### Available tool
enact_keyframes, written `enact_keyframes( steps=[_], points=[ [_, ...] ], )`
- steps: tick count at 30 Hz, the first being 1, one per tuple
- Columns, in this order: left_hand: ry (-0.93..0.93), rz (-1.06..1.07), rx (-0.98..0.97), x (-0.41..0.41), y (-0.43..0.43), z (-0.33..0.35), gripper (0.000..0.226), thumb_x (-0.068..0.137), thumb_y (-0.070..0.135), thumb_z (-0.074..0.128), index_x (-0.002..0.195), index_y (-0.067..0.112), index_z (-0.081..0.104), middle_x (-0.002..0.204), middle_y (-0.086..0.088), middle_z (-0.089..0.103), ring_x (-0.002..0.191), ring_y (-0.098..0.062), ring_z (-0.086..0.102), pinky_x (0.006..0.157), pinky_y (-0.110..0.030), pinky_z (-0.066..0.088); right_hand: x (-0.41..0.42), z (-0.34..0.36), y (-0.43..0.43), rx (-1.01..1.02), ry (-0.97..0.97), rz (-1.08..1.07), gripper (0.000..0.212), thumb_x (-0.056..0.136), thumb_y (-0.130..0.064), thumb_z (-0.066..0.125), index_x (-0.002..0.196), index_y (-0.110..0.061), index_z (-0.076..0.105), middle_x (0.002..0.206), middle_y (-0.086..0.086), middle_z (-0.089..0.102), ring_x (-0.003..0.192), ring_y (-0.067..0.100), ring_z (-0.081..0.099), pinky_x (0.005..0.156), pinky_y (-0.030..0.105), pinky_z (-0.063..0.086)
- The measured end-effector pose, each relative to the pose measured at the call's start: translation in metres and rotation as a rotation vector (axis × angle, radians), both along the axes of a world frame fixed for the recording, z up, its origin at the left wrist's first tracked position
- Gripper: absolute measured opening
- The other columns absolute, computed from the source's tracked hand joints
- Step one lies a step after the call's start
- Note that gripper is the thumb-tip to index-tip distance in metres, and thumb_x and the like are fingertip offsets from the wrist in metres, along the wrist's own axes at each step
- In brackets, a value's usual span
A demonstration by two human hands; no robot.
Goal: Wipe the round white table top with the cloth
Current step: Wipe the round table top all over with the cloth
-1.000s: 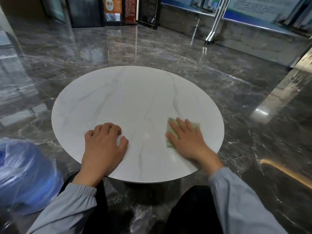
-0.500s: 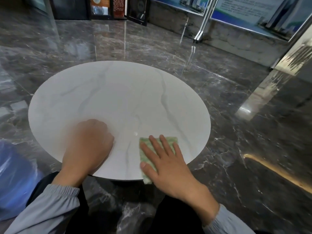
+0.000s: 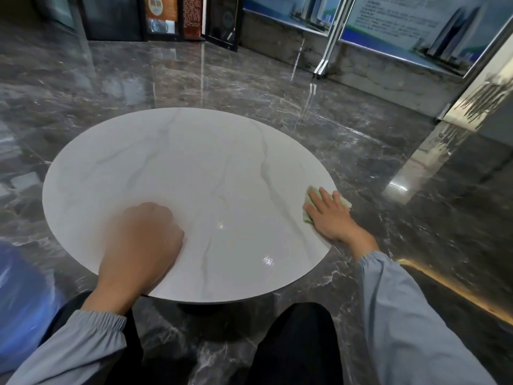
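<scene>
The cloth (image 3: pixel 307 215) is lying at the right edge of the table top (image 3: pixel 194 173), under the right hand (image 3: pixel 331 216). The left hand (image 3: pixel 141 240) is resting on the near left part (fingers curled), well apart from the cloth.

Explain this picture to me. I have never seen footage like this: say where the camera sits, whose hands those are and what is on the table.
No machine here: a person wears one wide-angle camera on the head, looking forward and down, so both arms in grey sleeves are their own. The round white table stands on a dark glossy floor. The right hand presses flat on a green cloth at the table's right edge, fingers straight. The left hand, blurred, rests on the near left of the top with fingers curled, holding nothing.
</scene>
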State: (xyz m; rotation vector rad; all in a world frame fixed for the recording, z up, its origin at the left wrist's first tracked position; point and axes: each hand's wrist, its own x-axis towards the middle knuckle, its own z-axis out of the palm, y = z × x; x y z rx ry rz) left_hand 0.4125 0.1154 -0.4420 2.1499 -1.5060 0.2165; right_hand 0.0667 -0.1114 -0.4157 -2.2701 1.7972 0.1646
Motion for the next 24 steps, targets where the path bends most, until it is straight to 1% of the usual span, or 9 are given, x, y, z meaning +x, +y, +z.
enact_keyframes(
  steps=[2, 4, 8, 10, 12, 14, 17, 20, 24],
  points=[
    [-0.019, 0.004, 0.004, -0.001, -0.001, -0.001, 0.032, 0.090, 0.044, 0.043, 0.104, 0.023, 0.064, 0.112, 0.000, 0.063, 0.104, -0.029, 0.056, 0.092, -0.050, 0.038, 0.016, 0.001, 0.020, -0.007, 0.025, 0.041, 0.061, 0.108, -0.055, 0.016, 0.163, -0.041, -0.006, 0.172, -0.008, -0.016, 0.158, 0.025, -0.019, 0.125, 0.054, -0.008],
    [-0.024, 0.014, 0.008, -0.002, -0.001, -0.001, 0.031, 0.091, 0.043, 0.044, 0.104, 0.023, 0.063, 0.112, 0.000, 0.062, 0.105, -0.028, 0.056, 0.092, -0.049, 0.037, 0.044, 0.003, 0.056, -0.025, 0.020, 0.197, 0.061, 0.108, -0.054, 0.016, 0.163, -0.042, -0.008, 0.172, -0.009, -0.017, 0.157, 0.024, -0.020, 0.126, 0.053, -0.008],
    [-0.025, 0.010, 0.030, 0.000, -0.001, -0.002, 0.031, 0.092, 0.045, 0.042, 0.106, 0.025, 0.062, 0.115, 0.001, 0.061, 0.107, -0.027, 0.055, 0.094, -0.049, 0.037, 0.106, 0.002, 0.131, -0.038, -0.035, 0.539, 0.060, 0.107, -0.058, 0.018, 0.162, -0.048, -0.006, 0.170, -0.016, -0.018, 0.155, 0.015, -0.026, 0.125, 0.046, -0.016],
    [-0.025, 0.010, 0.039, 0.001, -0.001, -0.002, 0.033, 0.091, 0.046, 0.041, 0.106, 0.026, 0.062, 0.115, 0.002, 0.061, 0.108, -0.028, 0.055, 0.094, -0.050, 0.037, 0.119, 0.001, 0.150, -0.034, -0.053, 0.623, 0.060, 0.106, -0.060, 0.020, 0.160, -0.051, -0.006, 0.170, -0.018, -0.017, 0.154, 0.011, -0.028, 0.123, 0.041, -0.019],
    [-0.024, 0.013, 0.044, 0.001, -0.001, -0.002, 0.034, 0.091, 0.046, 0.041, 0.107, 0.026, 0.062, 0.116, 0.002, 0.062, 0.109, -0.027, 0.055, 0.094, -0.049, 0.037, 0.115, 0.004, 0.140, -0.028, -0.088, 0.646, 0.060, 0.106, -0.062, 0.022, 0.159, -0.055, -0.005, 0.170, -0.021, -0.014, 0.153, 0.007, -0.026, 0.123, 0.037, -0.018],
    [-0.014, 0.015, 0.038, 0.000, 0.000, 0.001, 0.033, 0.090, 0.045, 0.042, 0.106, 0.025, 0.063, 0.114, 0.003, 0.062, 0.107, -0.027, 0.056, 0.094, -0.048, 0.037, 0.100, 0.004, 0.106, -0.048, -0.078, 0.570, 0.059, 0.107, -0.061, 0.023, 0.160, -0.053, -0.001, 0.171, -0.018, -0.009, 0.156, 0.011, -0.019, 0.125, 0.039, -0.011],
    [-0.026, 0.004, 0.023, -0.001, 0.002, 0.001, 0.031, 0.089, 0.044, 0.044, 0.103, 0.024, 0.064, 0.110, 0.003, 0.063, 0.102, -0.026, 0.057, 0.091, -0.047, 0.039, 0.058, 0.005, 0.030, -0.056, -0.023, 0.261, 0.061, 0.107, -0.060, 0.021, 0.163, -0.045, 0.001, 0.173, -0.010, -0.005, 0.159, 0.022, -0.010, 0.126, 0.048, -0.002],
    [-0.001, 0.013, -0.004, -0.001, 0.001, 0.003, 0.032, 0.089, 0.045, 0.041, 0.102, 0.025, 0.063, 0.107, 0.006, 0.062, 0.101, -0.024, 0.057, 0.091, -0.046, 0.039, 0.022, 0.008, -0.032, -0.039, 0.008, 0.024, 0.062, 0.107, -0.061, 0.019, 0.164, -0.044, 0.001, 0.173, -0.010, -0.006, 0.160, 0.023, -0.009, 0.126, 0.055, -0.001],
    [-0.010, 0.008, 0.013, -0.001, 0.001, 0.003, 0.032, 0.090, 0.045, 0.041, 0.102, 0.026, 0.063, 0.107, 0.006, 0.062, 0.102, -0.024, 0.057, 0.093, -0.045, 0.038, 0.032, 0.014, -0.054, -0.010, -0.006, -0.096, 0.062, 0.105, -0.060, 0.017, 0.163, -0.044, 0.000, 0.173, -0.010, -0.009, 0.159, 0.025, -0.013, 0.125, 0.059, -0.004]
  ],
)
